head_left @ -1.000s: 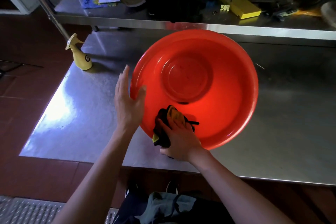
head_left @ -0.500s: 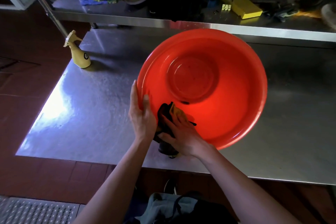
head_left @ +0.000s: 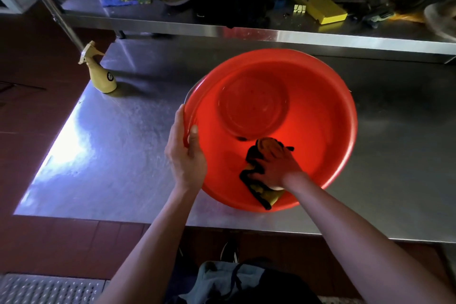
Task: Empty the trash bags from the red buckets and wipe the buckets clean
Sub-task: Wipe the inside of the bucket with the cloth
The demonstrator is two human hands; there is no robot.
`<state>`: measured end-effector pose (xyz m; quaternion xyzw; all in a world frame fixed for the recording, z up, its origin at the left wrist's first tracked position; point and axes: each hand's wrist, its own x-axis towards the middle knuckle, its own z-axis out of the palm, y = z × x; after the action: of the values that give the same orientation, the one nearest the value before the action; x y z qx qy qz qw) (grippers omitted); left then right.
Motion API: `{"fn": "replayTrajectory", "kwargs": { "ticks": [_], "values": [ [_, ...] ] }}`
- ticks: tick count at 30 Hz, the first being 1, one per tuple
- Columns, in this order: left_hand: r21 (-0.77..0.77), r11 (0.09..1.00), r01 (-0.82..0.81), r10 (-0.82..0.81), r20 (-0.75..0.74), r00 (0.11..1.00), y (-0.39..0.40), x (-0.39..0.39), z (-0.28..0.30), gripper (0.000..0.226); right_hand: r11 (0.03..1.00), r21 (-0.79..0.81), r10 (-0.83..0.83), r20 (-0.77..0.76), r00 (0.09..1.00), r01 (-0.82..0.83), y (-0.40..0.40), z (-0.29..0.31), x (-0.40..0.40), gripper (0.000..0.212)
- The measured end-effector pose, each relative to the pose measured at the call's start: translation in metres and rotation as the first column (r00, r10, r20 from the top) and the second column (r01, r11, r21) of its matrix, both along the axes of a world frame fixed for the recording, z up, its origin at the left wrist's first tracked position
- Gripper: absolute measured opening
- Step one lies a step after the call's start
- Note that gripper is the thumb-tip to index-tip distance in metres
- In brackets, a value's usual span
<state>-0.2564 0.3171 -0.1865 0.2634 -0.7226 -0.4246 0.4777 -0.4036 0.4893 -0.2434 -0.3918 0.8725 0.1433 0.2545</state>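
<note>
A wide red bucket (head_left: 308, 106) stands on the steel table (head_left: 111, 150), tilted toward me, with no bag inside. My left hand (head_left: 185, 155) grips its near-left rim, thumb over the edge and fingers outside. My right hand (head_left: 276, 168) is inside the bucket and presses a yellow cloth with black edging (head_left: 261, 192) against the near inner wall. The cloth hangs over the near rim.
A yellow spray bottle (head_left: 102, 76) stands at the table's far-left corner. A steel shelf (head_left: 246, 29) behind the table carries a yellow box (head_left: 318, 5), dark cloths, papers and tools. The red tiled floor lies to the left; a metal grate (head_left: 49, 289) is at lower left.
My left hand went from lying flat against the outside of the bucket to gripping its rim. My right hand slid the cloth to the right along the near inner wall.
</note>
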Motion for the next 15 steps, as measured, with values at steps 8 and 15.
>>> {"fn": "replayTrajectory", "kwargs": {
  "ticks": [8,15],
  "values": [
    [-0.087,0.995,-0.04,0.038,-0.028,0.999,-0.007,0.004,0.005,0.042,0.999,-0.049,0.012,0.113,0.993,-0.006,-0.013,-0.007,0.02,0.076],
    [-0.098,0.995,-0.001,0.001,-0.007,1.0,-0.002,0.003,0.013,0.042,0.881,-0.38,-0.068,0.489,0.869,0.283,-0.056,0.01,0.084,0.084]
  ]
}}
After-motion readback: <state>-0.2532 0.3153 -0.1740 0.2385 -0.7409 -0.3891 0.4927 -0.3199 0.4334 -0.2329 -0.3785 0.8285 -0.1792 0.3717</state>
